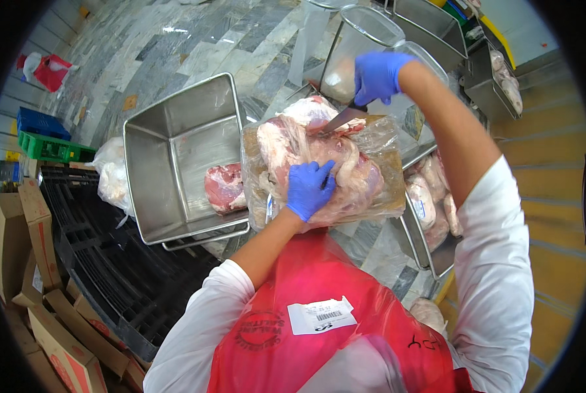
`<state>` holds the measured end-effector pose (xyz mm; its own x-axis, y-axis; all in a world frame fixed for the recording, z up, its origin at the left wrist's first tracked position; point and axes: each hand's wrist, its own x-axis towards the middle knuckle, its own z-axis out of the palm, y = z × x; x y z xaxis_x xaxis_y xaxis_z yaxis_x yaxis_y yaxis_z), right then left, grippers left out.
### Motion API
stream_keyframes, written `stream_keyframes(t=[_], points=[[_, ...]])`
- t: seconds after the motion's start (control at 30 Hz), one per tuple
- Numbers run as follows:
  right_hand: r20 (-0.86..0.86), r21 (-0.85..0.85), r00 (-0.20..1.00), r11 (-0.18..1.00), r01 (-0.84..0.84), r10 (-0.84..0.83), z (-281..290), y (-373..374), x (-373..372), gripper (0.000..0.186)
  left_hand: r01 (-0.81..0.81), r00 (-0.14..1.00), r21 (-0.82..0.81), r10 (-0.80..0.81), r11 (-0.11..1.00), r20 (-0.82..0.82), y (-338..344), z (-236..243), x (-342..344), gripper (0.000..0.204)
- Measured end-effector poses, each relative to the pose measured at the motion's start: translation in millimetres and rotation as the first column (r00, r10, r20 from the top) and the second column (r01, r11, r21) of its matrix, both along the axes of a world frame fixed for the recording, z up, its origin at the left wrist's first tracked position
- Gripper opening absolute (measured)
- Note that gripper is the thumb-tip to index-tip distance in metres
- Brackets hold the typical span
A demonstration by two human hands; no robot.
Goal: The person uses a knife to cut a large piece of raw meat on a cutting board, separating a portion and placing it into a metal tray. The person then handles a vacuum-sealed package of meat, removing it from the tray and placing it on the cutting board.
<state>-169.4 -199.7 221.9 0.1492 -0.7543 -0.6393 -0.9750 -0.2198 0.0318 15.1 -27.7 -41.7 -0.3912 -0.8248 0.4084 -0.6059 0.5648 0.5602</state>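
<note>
My right hand (378, 77), in a blue glove, grips a knife (339, 120) whose blade angles down into the upper part of a large raw meat piece (286, 147) with pale fat and loose membrane or film. My gloved left hand (311, 187) grips the lower middle of that meat, fingers curled. The meat lies on a board covered in crumpled clear plastic (388, 190). Just left of it, a red meat cut (224, 190) lies in a steel tub (155, 150).
At right stand a tub of packaged meat (424, 196) and steel bins (430, 26). Tall clear containers (365, 26) are behind the board. At left are a black pallet (109, 262), cardboard boxes (64, 334), green and blue crates (51, 147) and a white plastic bag (109, 170) on the tiled floor.
</note>
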Motion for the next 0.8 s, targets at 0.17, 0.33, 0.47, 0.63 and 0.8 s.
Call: stream_keyframes(t=[0.17,0.33,0.47,0.63,0.8], points=[[0.206,-0.445,0.976,0.895,0.026,0.074,-43.6,143.9,-30.1,0.020,-0.005,0.989,0.185,-0.022,0.983,0.144,-0.8,30.2,15.4,0.041],[0.587,-0.410,0.747,0.682,0.606,-0.311,-86.6,292.1,-108.5,0.033,0.095,0.993,-0.142,-0.083,0.985,0.089,9.0,52.3,-5.9,0.063],[0.584,-0.376,0.669,0.577,0.725,-0.460,-86.6,353.6,-114.6,0.035,0.142,0.988,0.018,-0.142,0.990,0.052,0.4,42.7,-42.4,0.080],[0.671,-0.473,0.655,0.481,0.739,-0.348,-91.0,364.9,-99.5,0.037,0.059,0.966,0.122,-0.087,0.991,0.242,-25.8,23.6,-60.0,0.046],[0.596,-0.526,0.764,0.600,0.603,-0.246,-68.2,329.3,-69.7,0.032,0.108,0.962,-0.007,-0.103,0.994,0.252,-11.5,22.8,-45.5,0.034]])
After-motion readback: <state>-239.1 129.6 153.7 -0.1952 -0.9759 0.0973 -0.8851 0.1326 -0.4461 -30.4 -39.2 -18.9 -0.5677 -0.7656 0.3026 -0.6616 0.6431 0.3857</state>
